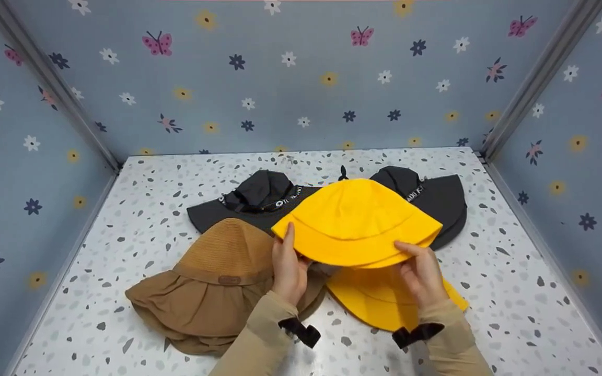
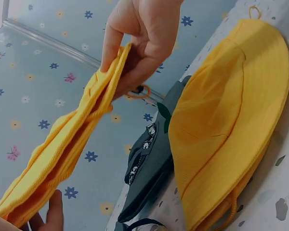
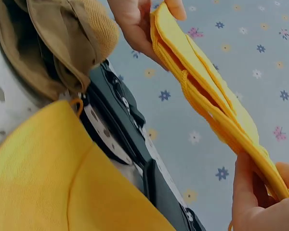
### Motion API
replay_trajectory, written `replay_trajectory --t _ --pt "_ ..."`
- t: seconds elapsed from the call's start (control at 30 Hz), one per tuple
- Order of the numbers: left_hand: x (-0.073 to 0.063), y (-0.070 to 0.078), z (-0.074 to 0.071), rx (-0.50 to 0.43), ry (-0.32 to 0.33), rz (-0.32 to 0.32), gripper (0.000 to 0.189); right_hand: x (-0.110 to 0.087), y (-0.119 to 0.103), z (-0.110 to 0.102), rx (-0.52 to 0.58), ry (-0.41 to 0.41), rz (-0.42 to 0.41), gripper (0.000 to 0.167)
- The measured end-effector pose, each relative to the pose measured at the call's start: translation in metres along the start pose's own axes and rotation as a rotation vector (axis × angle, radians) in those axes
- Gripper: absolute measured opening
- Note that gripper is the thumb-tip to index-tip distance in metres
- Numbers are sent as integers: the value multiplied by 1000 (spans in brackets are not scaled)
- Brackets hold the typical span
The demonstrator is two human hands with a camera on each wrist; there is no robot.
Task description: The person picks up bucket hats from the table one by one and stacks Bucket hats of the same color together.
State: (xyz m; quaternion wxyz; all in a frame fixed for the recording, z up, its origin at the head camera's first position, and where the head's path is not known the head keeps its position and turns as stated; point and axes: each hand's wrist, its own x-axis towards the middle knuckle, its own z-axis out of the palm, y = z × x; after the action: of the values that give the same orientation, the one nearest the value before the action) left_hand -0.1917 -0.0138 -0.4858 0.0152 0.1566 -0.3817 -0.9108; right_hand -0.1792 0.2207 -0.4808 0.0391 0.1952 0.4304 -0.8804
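A yellow bucket hat [image 1: 356, 219], folded flat, is held up above the table by both hands. My left hand [image 1: 288, 269] pinches the left end of its brim, thumb on the near side. My right hand [image 1: 422, 271] grips the brim at the right end. Seen edge-on in the left wrist view, the held hat [image 2: 62, 139] has its two brim layers slightly apart. Below it, a second yellow hat [image 1: 371, 297] lies on the table, partly hidden by my right hand and the held hat. The brown hat [image 1: 222, 266] with a woven crown lies left of my left hand.
Two black brimmed hats with lettered bands lie behind, one black hat [image 1: 259, 190] at left and another black hat [image 1: 444, 206] at right, both partly covered. The speckled white table [image 1: 97, 308] is enclosed by flower-patterned walls [image 1: 301, 89].
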Motion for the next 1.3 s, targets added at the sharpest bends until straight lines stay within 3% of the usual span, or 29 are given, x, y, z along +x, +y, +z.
replay_trajectory --t 0.27,0.37,0.5,0.63,0.8,0.97,1.03,1.2,1.3 --pt "-1 -9 -2 219 -53 -70 42 -7 -20 -31 15 58 51 15" --pt "-1 -12 -4 319 -96 -95 42 -8 -26 -41 92 58 74 28" --pt "-1 -16 -7 440 -149 -101 42 -9 -31 -54 159 76 88 40" --pt "-2 -19 -10 562 -188 -93 39 -13 -34 -69 154 102 106 32" --pt "-3 -24 -10 688 -244 -33 39 -20 -36 -87 139 122 131 16" --pt "-5 -28 -8 796 -268 -10 39 -25 -36 -99 109 138 139 14" --pt "-6 -29 -8 879 -280 15 37 -26 -36 -103 67 148 146 15" --pt "-8 -31 -8 1143 -330 147 34 -29 -34 -111 -65 165 171 22" --pt "-9 -31 -8 1240 -367 186 35 -30 -33 -116 -127 161 186 30"
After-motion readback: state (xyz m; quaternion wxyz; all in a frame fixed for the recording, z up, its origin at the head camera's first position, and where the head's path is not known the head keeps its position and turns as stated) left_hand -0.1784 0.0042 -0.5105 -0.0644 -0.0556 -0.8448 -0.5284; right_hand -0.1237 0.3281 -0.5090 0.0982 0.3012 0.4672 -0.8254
